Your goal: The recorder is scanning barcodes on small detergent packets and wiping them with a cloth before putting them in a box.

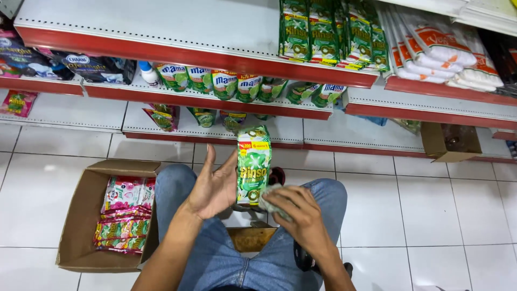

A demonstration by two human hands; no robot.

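Green detergent pouch (253,164) stands upright in the middle of our view, held in front of our knees, with its top toward 12 o'clock and the red-edged shelves (194,54) behind it.

We begin with the biggest things. The shelves run across the whole upper part of the view, in white with red front strips. On the top shelf at 1 o'clock hang rows of green sachets (328,32), and at 2 o'clock lie white and orange packs (441,51). On the lower shelf at 12 o'clock stands a row of green and white refill pouches (231,83). The white tiled floor (431,215) fills the lower part.

At 8 o'clock from the pouch an open cardboard box (81,215) sits on the floor just beside our left knee, with pink and red sachets (124,213) lying inside. A smaller brown carton (449,143) stands under the shelves at 3 o'clock. Our legs in blue jeans (215,253) are at 6 o'clock.

Our left hand (212,188) supports the pouch from its left side, with the palm open toward us and the fingers spread loosely along its edge. Our right hand (293,207) presses a small grey cloth (272,196) against the lower part of the pouch, the fingers curled around the cloth.
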